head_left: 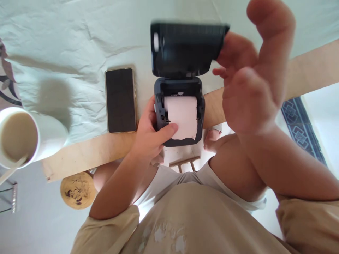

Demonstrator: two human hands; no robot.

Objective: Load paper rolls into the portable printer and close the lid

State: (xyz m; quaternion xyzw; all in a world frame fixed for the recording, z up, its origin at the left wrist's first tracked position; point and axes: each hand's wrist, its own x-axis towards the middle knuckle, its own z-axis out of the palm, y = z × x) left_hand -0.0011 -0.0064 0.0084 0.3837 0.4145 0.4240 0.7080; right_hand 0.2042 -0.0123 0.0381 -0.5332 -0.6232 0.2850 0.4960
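Your left hand point(150, 135) hides the printer's point(180, 111) left side; its raised lid point(185, 47) is motion-blurred. The mug point(23, 135) is cut off at the left edge, your right hand point(251, 81) at the top

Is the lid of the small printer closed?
No, the lid stands open above the printer, showing the paper roll inside.
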